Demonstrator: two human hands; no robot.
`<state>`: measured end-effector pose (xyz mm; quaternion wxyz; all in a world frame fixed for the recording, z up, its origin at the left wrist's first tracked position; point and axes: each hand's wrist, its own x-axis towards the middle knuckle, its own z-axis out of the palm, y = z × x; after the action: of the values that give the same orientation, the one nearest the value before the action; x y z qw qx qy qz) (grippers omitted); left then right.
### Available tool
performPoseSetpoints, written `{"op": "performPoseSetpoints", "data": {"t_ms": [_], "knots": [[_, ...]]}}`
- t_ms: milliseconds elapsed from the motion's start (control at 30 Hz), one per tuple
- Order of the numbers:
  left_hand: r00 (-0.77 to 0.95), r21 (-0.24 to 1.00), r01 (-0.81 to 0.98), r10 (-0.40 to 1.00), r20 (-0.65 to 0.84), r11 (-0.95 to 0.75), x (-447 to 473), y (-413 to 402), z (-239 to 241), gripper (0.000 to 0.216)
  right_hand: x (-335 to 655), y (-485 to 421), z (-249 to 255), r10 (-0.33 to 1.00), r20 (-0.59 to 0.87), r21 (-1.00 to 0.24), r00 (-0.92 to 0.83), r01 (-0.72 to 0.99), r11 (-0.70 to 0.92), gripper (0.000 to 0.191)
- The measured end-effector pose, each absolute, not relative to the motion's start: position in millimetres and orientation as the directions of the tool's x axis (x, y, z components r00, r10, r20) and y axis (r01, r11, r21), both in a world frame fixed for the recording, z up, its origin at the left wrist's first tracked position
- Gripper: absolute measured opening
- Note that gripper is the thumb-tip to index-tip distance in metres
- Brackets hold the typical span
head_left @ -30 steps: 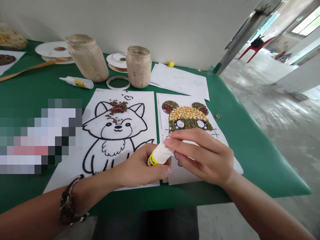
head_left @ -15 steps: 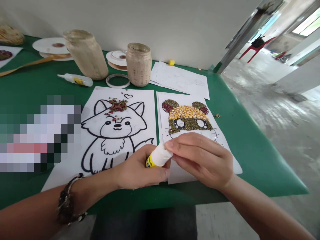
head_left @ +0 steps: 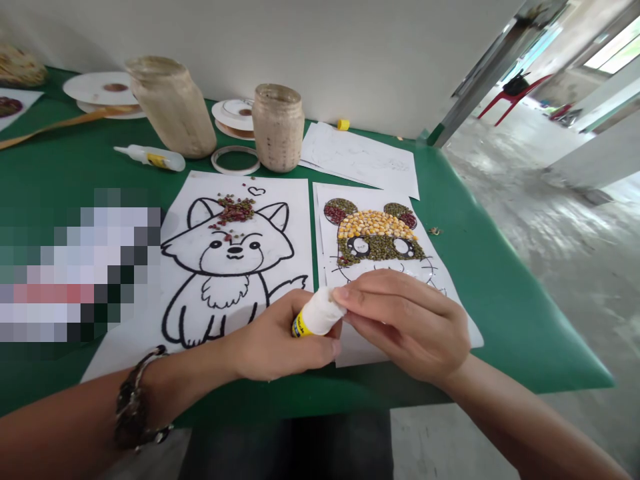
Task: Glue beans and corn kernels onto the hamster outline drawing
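My left hand [head_left: 277, 343] is wrapped round a glue stick [head_left: 321, 311], white with a yellow label, its top tilted up to the right. At that top end, the fingertips of my right hand [head_left: 417, 320] are pinched together on it. Beneath my right hand lies a sheet with an animal face [head_left: 380, 228], partly filled with yellow corn kernels, green beans and red beans; its lower part is hidden. Left of it lies a fox drawing [head_left: 235, 263], with a small pile of red and green beans [head_left: 236, 209] on its forehead.
Two jars [head_left: 279, 127] [head_left: 173, 107], ribbon spools [head_left: 103, 90], a tape ring [head_left: 236, 160] and a clear glue bottle [head_left: 151, 158] stand or lie along the back. More sheets [head_left: 360, 157] and a yellow cap [head_left: 343, 125] are near the wall. A blurred patch [head_left: 75, 280] covers the left.
My right hand has shifted very slightly down with its fingertips still at the top of the glue stick. Otherwise the scene looks the same.
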<state>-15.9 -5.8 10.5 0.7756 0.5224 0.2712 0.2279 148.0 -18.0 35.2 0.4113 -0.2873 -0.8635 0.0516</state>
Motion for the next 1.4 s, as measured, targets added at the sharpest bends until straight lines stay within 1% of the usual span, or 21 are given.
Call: {"op": "performPoseSetpoints", "data": {"t_ms": [200, 333, 467, 567, 633, 767, 833, 900, 967, 1067, 1233, 1400], "knots": [[0.750, 0.944, -0.062, 0.639, -0.170, 0.323, -15.5, -6.2, 11.2, 0.012, 150.5, -17.6, 36.6, 0.528, 0.682, -0.302, -0.506, 0.463, 0.833, 0.016], [0.761, 0.942, -0.070, 0.628, -0.161, 0.327, -14.8, -6.0, 11.9, 0.012, 151.5, -18.9, 35.2, 0.501, 0.712, -0.290, -0.492, 0.443, 0.848, 0.015], [0.759, 0.931, -0.087, 0.629, -0.169, 0.355, -13.9, -5.7, 11.1, 0.012, 151.3, -17.9, 32.8, 0.480, 0.742, -0.266, -0.468, 0.451, 0.852, 0.016], [0.758, 0.905, -0.101, 0.621, -0.198, 0.412, -13.8, -4.9, 9.6, 0.011, 150.1, -15.6, 32.3, 0.468, 0.760, -0.256, -0.451, 0.455, 0.853, 0.015], [0.759, 0.890, -0.114, 0.617, -0.209, 0.441, -14.0, -4.0, 9.1, 0.012, 149.5, -14.7, 32.9, 0.493, 0.754, -0.292, -0.435, 0.452, 0.843, 0.014], [0.754, 0.891, -0.115, 0.623, -0.209, 0.439, -14.8, -2.4, 11.2, 0.013, 155.1, -14.3, 33.3, 0.636, 0.678, -0.478, -0.369, 0.437, 0.762, 0.016], [0.757, 0.885, -0.122, 0.619, -0.209, 0.449, -15.0, -2.1, 13.0, 0.014, 163.4, -13.1, 31.4, 0.723, 0.621, -0.555, -0.303, 0.481, 0.678, 0.018], [0.754, 0.878, -0.125, 0.620, -0.219, 0.462, -14.8, -2.0, 14.5, 0.014, 174.6, -9.8, 27.7, 0.787, 0.571, -0.580, -0.231, 0.565, 0.587, 0.015], [0.747, 0.877, -0.121, 0.624, -0.228, 0.465, -14.4, -2.0, 15.1, 0.014, 186.7, -4.4, 22.8, 0.830, 0.526, -0.568, -0.188, 0.648, 0.507, 0.012], [0.752, 0.874, -0.129, 0.620, -0.222, 0.468, -13.9, -2.3, 14.5, 0.013, 200.8, 5.6, 14.7, 0.856, 0.477, -0.494, -0.199, 0.745, 0.448, 0.010], [0.756, 0.865, -0.130, 0.613, -0.230, 0.484, -14.5, -2.7, 13.2, 0.012, 204.8, 16.9, 4.6, 0.815, 0.479, -0.325, -0.325, 0.797, 0.509, 0.008], [0.765, 0.866, -0.104, 0.596, -0.245, 0.490, -14.6, -1.6, 14.7, 0.012, 202.0, 20.3, -1.1, 0.794, 0.454, -0.238, -0.405, 0.803, 0.546, 0.008]]}}
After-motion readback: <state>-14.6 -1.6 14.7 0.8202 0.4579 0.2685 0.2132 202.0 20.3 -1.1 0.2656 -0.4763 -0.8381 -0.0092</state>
